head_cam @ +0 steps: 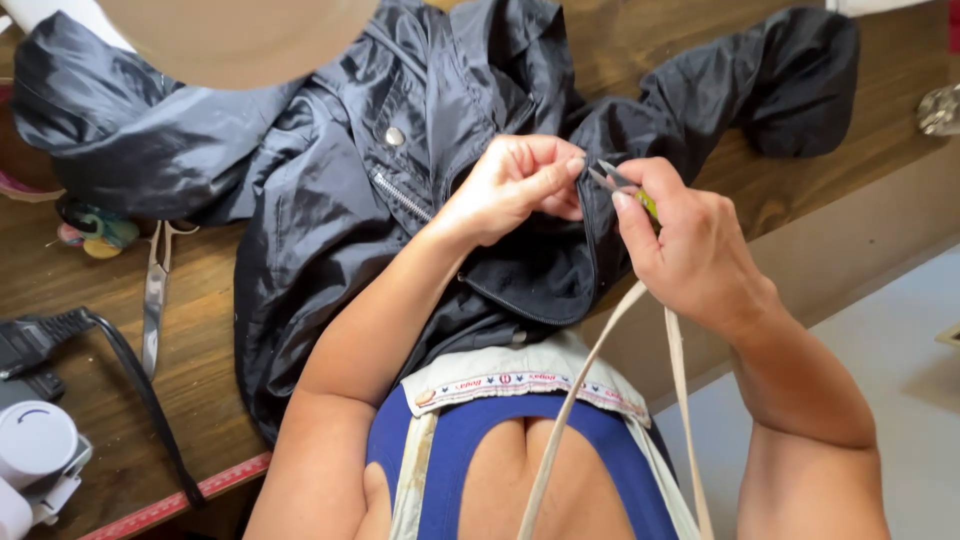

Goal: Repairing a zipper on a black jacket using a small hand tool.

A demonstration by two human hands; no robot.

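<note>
Hands first: the left hand (515, 185) pinches a fold of the dark jacket (330, 190) by its zip, while the right hand (690, 250) grips small snips (612, 178), tips at the cloth. Jacket lies spread on the wooden bench (200, 350); looks thin, limp, slippery, best held at seams. Farther left, scissors (153, 295). No containers visible.

The dark jacket (330, 190) covers most of the table (200, 350) ahead of me, blocking the middle and far side. To the left, scissors (155, 295) and a black cable (140, 385) crowd the bare wood, while the far right stays open.
</note>
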